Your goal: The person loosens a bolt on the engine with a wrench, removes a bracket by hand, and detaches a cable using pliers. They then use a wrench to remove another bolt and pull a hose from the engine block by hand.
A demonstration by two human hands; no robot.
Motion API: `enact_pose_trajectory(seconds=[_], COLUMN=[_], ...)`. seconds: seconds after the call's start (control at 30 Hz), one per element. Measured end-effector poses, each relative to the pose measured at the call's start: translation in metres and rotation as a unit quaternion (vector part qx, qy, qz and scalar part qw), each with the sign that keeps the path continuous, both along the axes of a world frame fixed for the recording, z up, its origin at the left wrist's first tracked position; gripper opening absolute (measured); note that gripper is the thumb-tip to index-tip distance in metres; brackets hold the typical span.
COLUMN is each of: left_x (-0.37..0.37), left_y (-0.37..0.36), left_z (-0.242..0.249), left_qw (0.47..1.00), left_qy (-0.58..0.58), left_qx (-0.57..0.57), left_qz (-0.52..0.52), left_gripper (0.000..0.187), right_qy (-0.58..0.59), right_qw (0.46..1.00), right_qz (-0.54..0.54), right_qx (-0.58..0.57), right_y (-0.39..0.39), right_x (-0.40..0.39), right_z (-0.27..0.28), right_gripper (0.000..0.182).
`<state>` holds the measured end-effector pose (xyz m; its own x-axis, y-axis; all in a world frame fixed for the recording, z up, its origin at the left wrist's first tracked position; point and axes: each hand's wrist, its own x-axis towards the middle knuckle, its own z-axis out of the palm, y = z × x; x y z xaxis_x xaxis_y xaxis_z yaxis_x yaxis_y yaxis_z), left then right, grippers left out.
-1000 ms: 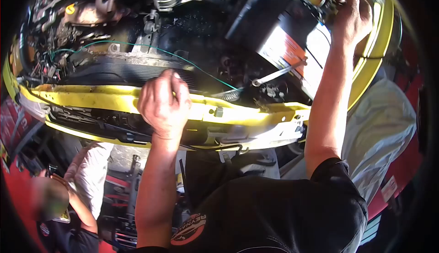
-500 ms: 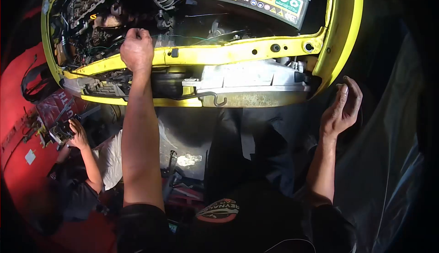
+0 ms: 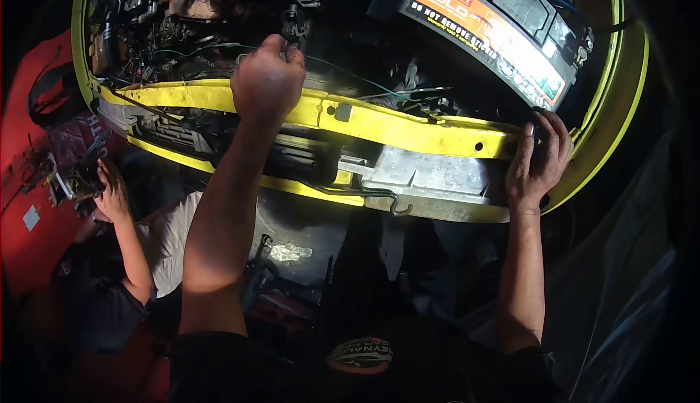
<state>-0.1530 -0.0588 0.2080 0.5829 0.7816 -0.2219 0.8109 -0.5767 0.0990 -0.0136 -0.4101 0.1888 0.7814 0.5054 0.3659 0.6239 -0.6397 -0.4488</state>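
Note:
My left hand (image 3: 267, 82) is closed above the yellow crossbar (image 3: 394, 132) at the front of the car. A thin green wire (image 3: 350, 76) runs out on both sides of its pinched fingers. The fingertips partly hide where the wire is gripped. Farther right, my right hand (image 3: 541, 157) lies on the crossbar, its fingers bent over the bar near the battery (image 3: 485, 42). Below the bar sit a silvery panel (image 3: 430, 175) and a hooked dark rod (image 3: 397, 206).
Engine parts (image 3: 197, 6) fill the bay at the upper left. A co-worker's hand (image 3: 111, 193) is at the left, by a dark part on a red surface (image 3: 25, 239). Tools (image 3: 261, 251) lie on the floor below.
My right hand has come down from the air onto the crossbar. The view has shifted, so the car appears lower and farther right. My left hand stays closed at the wire.

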Motion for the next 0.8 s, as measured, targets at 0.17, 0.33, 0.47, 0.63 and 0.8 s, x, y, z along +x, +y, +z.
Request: enact_pose_trajectory(seconds=[0.17,0.33,0.47,0.63,0.8], left_x=[-0.005,-0.015,-0.019,-0.015,-0.032], left_y=[0.004,0.005,0.006,-0.003,-0.037], left_z=[-0.005,-0.014,-0.022,-0.009,-0.015], left_qw=[1.000,0.988,0.978,0.981,0.910], left_qy=[-0.013,-0.143,-0.192,-0.189,-0.406], left_qx=[-0.017,0.009,0.026,-0.028,0.069], left_qz=[-0.018,-0.059,-0.080,0.038,-0.042], left_gripper=[0.023,0.011,0.010,0.016,0.022], right_qy=[-0.047,-0.047,-0.048,-0.059,-0.079], right_qw=[0.994,0.993,0.992,0.992,0.996], right_qz=[0.005,0.010,0.017,0.006,-0.020], right_qx=[-0.097,-0.107,-0.119,-0.109,0.022], right_y=[0.012,0.007,0.006,0.010,0.003], right_x=[0.004,0.003,0.005,0.006,0.007], right_z=[-0.008,-0.015,-0.015,-0.010,-0.021], right_gripper=[0.027,0.029,0.029,0.026,0.024])
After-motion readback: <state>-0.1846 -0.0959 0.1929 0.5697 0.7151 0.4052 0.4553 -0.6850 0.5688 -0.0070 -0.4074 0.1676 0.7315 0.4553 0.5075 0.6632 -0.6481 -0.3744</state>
